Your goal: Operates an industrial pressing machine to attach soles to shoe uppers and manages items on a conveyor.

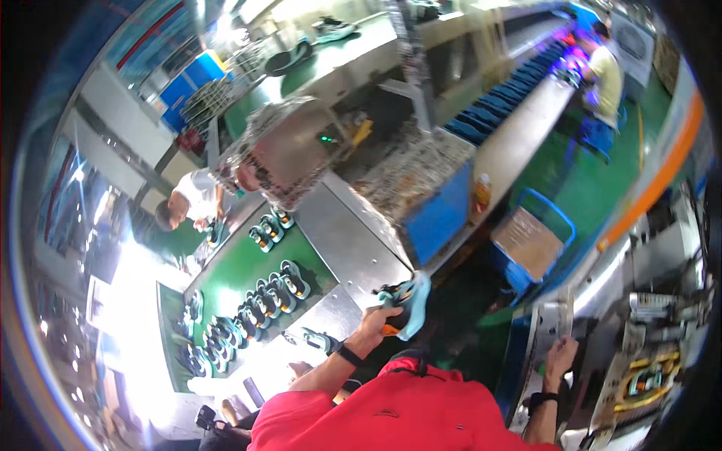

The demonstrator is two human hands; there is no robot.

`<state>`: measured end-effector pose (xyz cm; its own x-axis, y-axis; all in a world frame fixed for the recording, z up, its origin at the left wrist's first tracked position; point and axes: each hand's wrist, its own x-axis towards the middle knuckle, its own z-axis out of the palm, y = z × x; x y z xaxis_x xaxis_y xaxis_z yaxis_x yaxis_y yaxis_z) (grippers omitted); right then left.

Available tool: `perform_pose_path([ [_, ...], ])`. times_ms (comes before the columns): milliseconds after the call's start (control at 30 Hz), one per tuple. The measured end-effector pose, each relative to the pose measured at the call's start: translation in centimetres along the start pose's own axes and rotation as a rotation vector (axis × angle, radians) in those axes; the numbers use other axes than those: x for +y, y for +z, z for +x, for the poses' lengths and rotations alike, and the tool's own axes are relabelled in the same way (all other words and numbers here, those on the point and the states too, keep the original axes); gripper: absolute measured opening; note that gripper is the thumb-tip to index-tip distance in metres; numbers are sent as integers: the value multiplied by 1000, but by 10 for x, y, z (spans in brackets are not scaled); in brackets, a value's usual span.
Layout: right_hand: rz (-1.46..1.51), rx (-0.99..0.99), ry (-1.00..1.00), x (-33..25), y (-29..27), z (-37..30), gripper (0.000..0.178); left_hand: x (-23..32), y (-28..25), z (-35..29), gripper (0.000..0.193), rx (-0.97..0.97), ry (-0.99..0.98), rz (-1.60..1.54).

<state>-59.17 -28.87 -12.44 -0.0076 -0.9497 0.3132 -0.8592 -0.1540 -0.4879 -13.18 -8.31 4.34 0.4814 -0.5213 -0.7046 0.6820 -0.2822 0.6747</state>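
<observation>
Teal shoe (412,310) sits in gripping left hand (372,325), right hand (560,356) apart, its closure unclear.

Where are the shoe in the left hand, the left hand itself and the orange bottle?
Shoe (414,307): head view, on its light blue sole.
Left hand (371,326): head view, on the back of the hand.
Orange bottle (481,195): head view, on the middle of its body.
</observation>
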Motion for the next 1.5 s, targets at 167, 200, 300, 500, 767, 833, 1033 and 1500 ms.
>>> perform_pose_path([
  [167,345,-110,-208,-190,-44,144,17,14,-152,101,33,237,74,-168],
  [200,381,-105,-319,-243,-52,170,19,29,-166,117,34,330,38,-138],
  [300,356,-68,-764,-450,-81,223,25,58,-229,174,34,462,54,-150],
  [500,180,-28,-1499,-800,-51,264,41,64,-332,281,66,842,386,379],
  [767,5,-36,-1861,-1098,99,221,54,84,-312,304,71,1151,260,546],
  [833,-128,-62,-1876,-1138,124,192,63,75,-316,307,71,1217,310,521],
  [1033,-217,-363,-1486,-1134,84,160,39,81,-312,308,73,1228,316,403],
  [1500,617,-357,-1003,-978,-21,295,26,104,-276,234,69,816,785,489],
])
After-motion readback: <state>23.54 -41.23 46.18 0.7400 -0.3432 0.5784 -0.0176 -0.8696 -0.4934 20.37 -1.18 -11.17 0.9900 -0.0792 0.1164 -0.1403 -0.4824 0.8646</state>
